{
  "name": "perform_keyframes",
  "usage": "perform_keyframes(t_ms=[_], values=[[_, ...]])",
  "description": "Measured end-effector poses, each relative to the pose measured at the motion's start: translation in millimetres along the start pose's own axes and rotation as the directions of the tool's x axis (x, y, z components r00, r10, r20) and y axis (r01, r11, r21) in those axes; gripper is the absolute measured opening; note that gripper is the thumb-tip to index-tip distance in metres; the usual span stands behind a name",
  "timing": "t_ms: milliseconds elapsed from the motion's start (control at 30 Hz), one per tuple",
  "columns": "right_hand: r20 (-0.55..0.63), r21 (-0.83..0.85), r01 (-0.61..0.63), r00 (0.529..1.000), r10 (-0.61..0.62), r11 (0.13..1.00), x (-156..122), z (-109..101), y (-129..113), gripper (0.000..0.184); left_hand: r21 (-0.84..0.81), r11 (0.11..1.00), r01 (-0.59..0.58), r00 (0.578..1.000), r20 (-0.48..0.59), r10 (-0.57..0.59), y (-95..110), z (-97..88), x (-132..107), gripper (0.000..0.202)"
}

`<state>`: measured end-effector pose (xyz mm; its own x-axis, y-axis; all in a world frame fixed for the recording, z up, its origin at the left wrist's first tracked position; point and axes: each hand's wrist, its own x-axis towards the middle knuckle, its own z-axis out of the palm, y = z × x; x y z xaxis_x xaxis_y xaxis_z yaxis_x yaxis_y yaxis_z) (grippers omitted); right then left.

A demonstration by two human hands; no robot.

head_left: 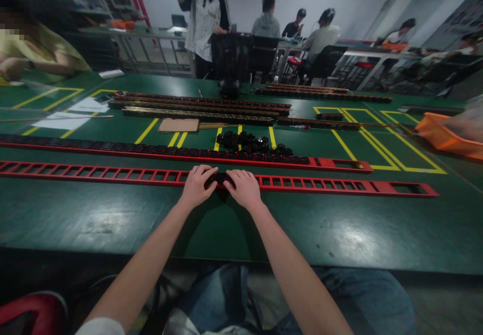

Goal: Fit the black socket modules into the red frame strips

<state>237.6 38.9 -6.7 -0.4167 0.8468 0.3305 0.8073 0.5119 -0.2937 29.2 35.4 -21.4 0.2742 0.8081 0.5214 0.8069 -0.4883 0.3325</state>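
A long red slotted frame (313, 184) lies across the green table in front of me. Over its middle, my left hand (199, 184) and my right hand (243, 186) grip a small black part (221, 178) from either side, fingers curled around it. Its exact kind is partly covered by my fingers. Just behind lies a second red frame (343, 165), its slots largely filled with a row of similar black pieces. Beyond that row sits a loose pile of black parts (245, 141).
Bundles of long dark rails (204, 108) lie farther back. A piece of cardboard (178, 125) and white papers (62, 119) are on the left. An orange bin (449, 136) stands at the right. Yellow tape marks the table (113, 224). Several people sit or stand beyond it.
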Motion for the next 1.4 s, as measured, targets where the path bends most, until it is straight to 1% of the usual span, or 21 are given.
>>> perform_keyframes(t_ms=[333, 667, 833, 967, 1033, 1133, 1167, 1200, 1267, 1400], values=[[0.0, -0.003, 0.003, 1.0, -0.003, 1.0, 0.0, -1.1, -0.1, 0.036, -0.033, 0.999, 0.03, 1.0, -0.004, -0.031, 0.9, -1.1, 0.6, 0.04], [0.01, 0.001, -0.002, 1.0, 0.002, 1.0, 0.0, -2.0, -0.7, 0.036, -0.045, 0.997, 0.063, 0.998, 0.031, -0.062, 0.8, -3.2, 4.8, 0.035], [0.011, -0.004, -0.002, 1.0, 0.002, 1.0, 0.1, -1.4, -0.7, 0.037, -0.045, 0.996, 0.073, 0.996, 0.048, -0.071, -1.0, -3.0, 5.9, 0.037], [0.012, -0.01, -0.001, 1.0, 0.002, 1.0, 0.1, -0.5, -0.4, 0.037, -0.048, 0.996, 0.076, 0.996, 0.06, -0.073, -2.9, -2.8, 6.7, 0.041], [0.012, -0.011, -0.005, 1.0, 0.006, 1.0, -0.2, -0.3, -0.5, 0.038, -0.067, 0.995, 0.08, 0.995, 0.06, -0.076, -4.0, -3.2, 7.0, 0.047], [0.008, -0.003, -0.002, 1.0, 0.002, 1.0, -1.0, -0.7, -0.6, 0.038, -0.121, 0.985, 0.119, 0.992, 0.065, -0.112, -6.1, -4.0, 7.1, 0.059], [0.005, 0.002, -0.001, 1.0, 0.001, 1.0, -1.2, -0.9, -0.7, 0.038, -0.134, 0.982, 0.132, 0.99, 0.067, -0.124, -6.8, -4.2, 7.0, 0.06], [0.004, 0.005, -0.001, 1.0, 0.001, 1.0, -1.4, -1.1, -0.8, 0.038, -0.141, 0.98, 0.14, 0.989, 0.067, -0.132, -7.4, -4.1, 6.9, 0.058], [0.002, 0.007, -0.007, 1.0, 0.007, 1.0, -1.5, -1.5, -0.9, 0.037, -0.134, 0.982, 0.136, 0.99, 0.06, -0.129, -7.9, -3.4, 6.4, 0.05], [0.002, 0.011, -0.012, 1.0, 0.012, 1.0, -1.2, -1.5, -1.1, 0.037, -0.064, 0.995, 0.075, 0.996, 0.061, -0.071, -5.5, -1.1, 4.8, 0.03]])
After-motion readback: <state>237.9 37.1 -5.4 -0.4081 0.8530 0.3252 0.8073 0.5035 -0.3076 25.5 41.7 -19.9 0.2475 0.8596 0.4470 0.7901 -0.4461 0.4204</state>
